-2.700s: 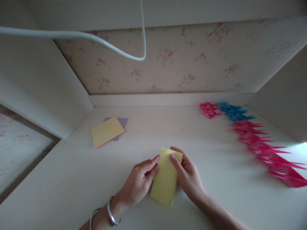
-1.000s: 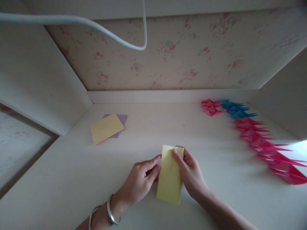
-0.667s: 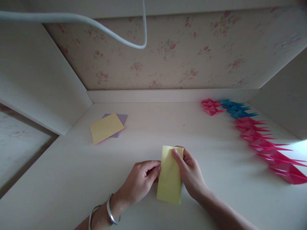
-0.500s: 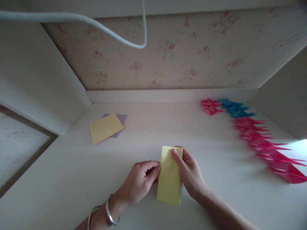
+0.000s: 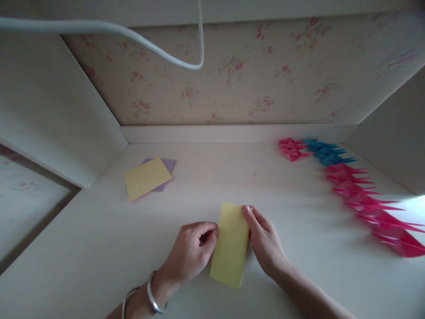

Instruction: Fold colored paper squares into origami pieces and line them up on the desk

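A yellow sheet of paper folded into a long rectangle [image 5: 230, 243] lies on the white desk [image 5: 99, 239] in front of me. My left hand [image 5: 192, 254] is curled at the sheet's left edge, its fingertips pinching that edge. My right hand [image 5: 264, 243] rests along the right edge, fingers together and touching the upper right corner of the paper. A silver bangle is on my left wrist.
A small stack of yellow and purple paper squares [image 5: 148, 177] lies at the back left. A row of folded pink paper pieces [image 5: 368, 199] and blue ones [image 5: 327, 153] runs along the right side. A white cable [image 5: 186, 62] hangs overhead. Walls close in the desk.
The yellow sheet has turned slightly, its lower end swinging left. My right index finger has slid off the top of the sheet to its right edge. My left hand stays curled.
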{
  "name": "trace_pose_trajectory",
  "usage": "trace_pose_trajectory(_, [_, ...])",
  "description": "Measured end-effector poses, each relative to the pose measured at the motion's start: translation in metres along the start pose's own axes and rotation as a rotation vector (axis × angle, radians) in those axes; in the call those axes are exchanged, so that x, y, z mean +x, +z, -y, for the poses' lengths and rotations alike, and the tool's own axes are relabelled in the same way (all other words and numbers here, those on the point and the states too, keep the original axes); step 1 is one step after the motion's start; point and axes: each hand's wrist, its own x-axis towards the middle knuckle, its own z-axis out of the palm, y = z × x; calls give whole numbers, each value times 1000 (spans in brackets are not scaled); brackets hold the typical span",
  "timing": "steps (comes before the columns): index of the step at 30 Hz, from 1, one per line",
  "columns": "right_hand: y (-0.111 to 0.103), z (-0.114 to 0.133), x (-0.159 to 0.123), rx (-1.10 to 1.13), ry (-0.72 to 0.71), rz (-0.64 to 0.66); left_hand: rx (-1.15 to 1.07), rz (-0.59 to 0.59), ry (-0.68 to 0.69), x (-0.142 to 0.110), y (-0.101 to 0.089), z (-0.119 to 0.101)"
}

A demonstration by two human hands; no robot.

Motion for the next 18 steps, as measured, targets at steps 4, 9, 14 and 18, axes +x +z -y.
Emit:
trace_pose_trajectory(4, [-4,-1,2,18,-14,15,-21,3,-3,0,0,2])
trace_pose_trajectory(9, [-7,-4,5,-75,-70,-32,7,-17,13,-1,0,2])
trace_pose_trajectory(14, [-8,-5,5,-153,-82,-62,-51,19,-20,-1,-3,-2])
trace_pose_trajectory(18, [-7,-4,5,-200,-120,-94,-163,74,-38,-3,-3,-3])
